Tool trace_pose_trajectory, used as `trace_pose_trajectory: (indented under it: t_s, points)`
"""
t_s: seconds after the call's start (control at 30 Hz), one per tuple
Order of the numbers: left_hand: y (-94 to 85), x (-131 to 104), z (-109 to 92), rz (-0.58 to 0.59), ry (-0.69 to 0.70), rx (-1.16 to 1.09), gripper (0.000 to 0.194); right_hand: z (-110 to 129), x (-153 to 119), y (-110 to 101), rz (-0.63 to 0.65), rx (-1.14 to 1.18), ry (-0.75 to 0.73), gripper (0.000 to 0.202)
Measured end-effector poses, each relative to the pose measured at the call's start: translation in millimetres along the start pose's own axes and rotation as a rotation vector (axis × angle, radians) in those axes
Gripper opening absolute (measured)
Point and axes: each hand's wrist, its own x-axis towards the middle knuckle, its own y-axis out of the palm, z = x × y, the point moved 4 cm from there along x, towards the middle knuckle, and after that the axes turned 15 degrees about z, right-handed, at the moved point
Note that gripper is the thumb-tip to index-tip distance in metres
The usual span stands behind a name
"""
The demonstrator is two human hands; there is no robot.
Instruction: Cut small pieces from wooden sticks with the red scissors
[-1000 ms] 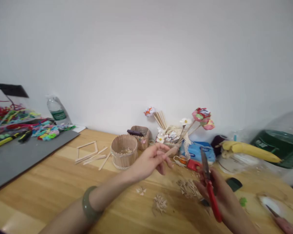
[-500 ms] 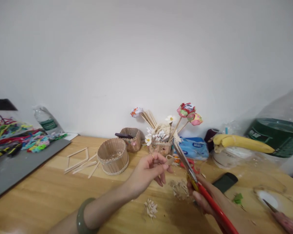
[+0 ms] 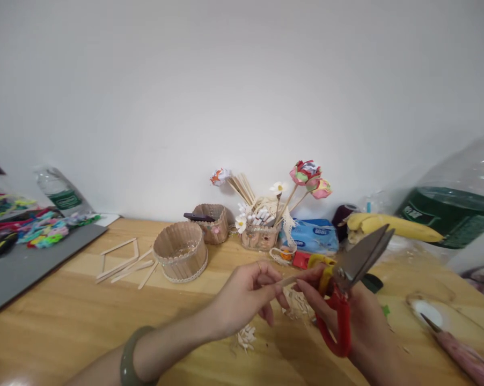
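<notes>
Between the fingertips of my left hand is a thin pale tan strip, of paper or thin wood, I cannot tell which. My right hand keeps hold of a pair of scissors with red handles, blades pointing up and away to the right. The thumb and a fingertip of that same hand meet the strip's other end. Below the hands on the table lie a small pile of pale pieces and a heap of pale curled scraps, partly hidden by my fingers.
A round wooden-stick basket stands left of centre, with flat craft sticks beside it. Behind are a smaller basket and a holder with paper flowers. A blue tissue pack, bananas and a pointed tool lie rightward.
My right hand has turned the scissors, so the blades now point right instead of up-left toward the strip. Its fingertips have come to the strip beside my left hand. The view has shifted slightly.
</notes>
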Motion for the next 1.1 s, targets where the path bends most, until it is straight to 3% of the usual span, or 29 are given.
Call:
trace_pose_trajectory:
  t_s: [0.17,0.6,1.1]
  points:
    - [-1.9,-2.4,-0.2,-0.011,-0.064,0.153,0.022,-17.1,-3.9,2.5,0.011,-0.048,-0.001,0.016]
    - [-6.5,1.1,-1.1,0.068,-0.075,0.144,0.009,-7.0,-1.2,6.8,0.032,-0.040,0.013,0.012]
    - [-2.7,-4.1,4.0,-0.039,-0.069,0.328,0.009,-19.5,-6.4,10.3,0.044,-0.068,0.064,0.007]
